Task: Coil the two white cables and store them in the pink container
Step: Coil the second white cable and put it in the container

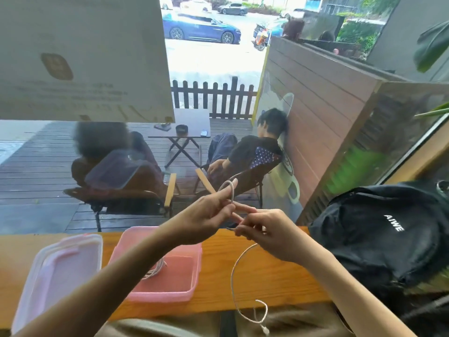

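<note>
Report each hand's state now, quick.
Left hand: closed, pinching a loop of the white cable wound over its fingers.
Right hand: closed, grip on the same cable; the rest hangs off the counter.

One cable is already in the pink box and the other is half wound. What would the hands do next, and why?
Probably the right hand feeds more slack up for another loop around the left hand. Only a small loop sits at the left fingers, while most of the white cable hangs loose past the wooden counter edge. The coiled cable already lies in the pink container.
</note>
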